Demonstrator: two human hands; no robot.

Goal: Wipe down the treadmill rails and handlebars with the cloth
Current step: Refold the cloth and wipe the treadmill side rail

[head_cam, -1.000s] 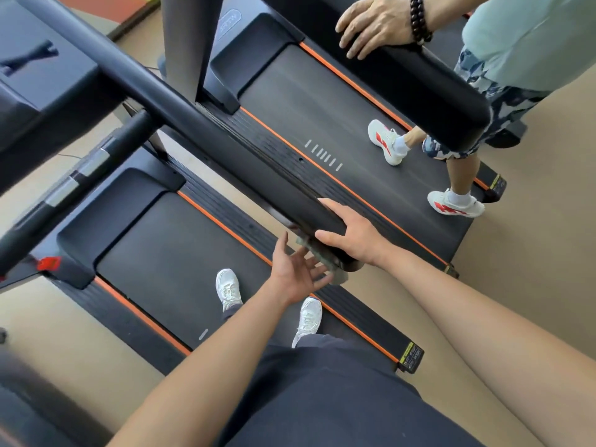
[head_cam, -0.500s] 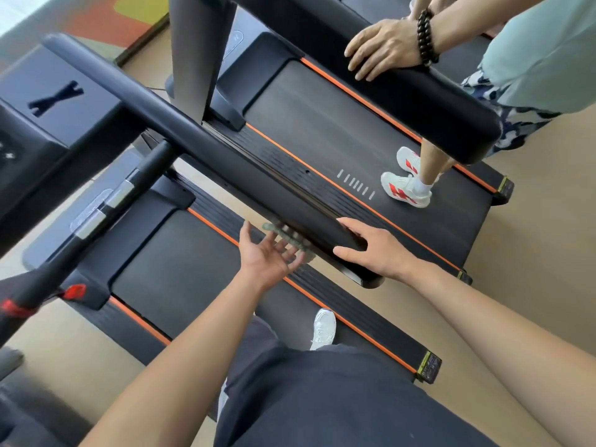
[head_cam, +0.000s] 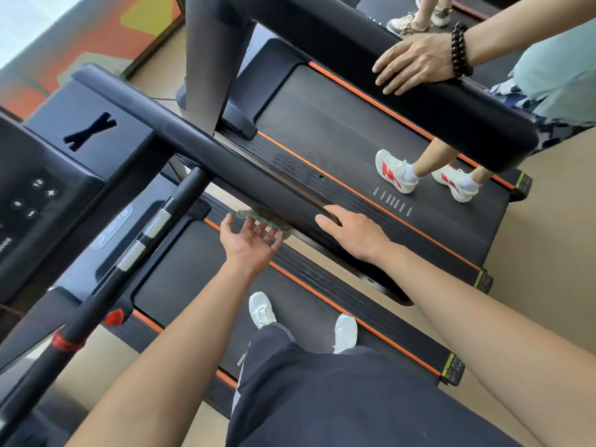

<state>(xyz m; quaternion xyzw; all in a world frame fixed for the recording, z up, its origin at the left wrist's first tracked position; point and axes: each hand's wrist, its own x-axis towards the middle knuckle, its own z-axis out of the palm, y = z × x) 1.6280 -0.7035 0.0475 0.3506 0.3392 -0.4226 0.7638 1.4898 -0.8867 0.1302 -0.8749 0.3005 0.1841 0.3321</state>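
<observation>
A wide black padded handrail [head_cam: 225,162] runs from the console toward me on my treadmill's right side. My left hand [head_cam: 250,241] is palm up beneath it, straight fingers pressing a grey-green cloth [head_cam: 261,219] against the rail's underside. Only an edge of the cloth shows. My right hand [head_cam: 353,233] lies flat on top of the same rail, fingers straight. A thinner black handlebar [head_cam: 142,233] with silver sensor bands slants down to the left.
The console [head_cam: 48,175] with buttons sits at the left. Another person stands on the neighbouring treadmill [head_cam: 322,130], one hand [head_cam: 416,62] with a bead bracelet on its black rail [head_cam: 451,108]. My white shoes [head_cam: 263,309] stand on the belt below.
My left hand and the cloth have slid along the rail's underside away from its near end toward the console. My right hand moved up the rail too. The neighbour stepped back.
</observation>
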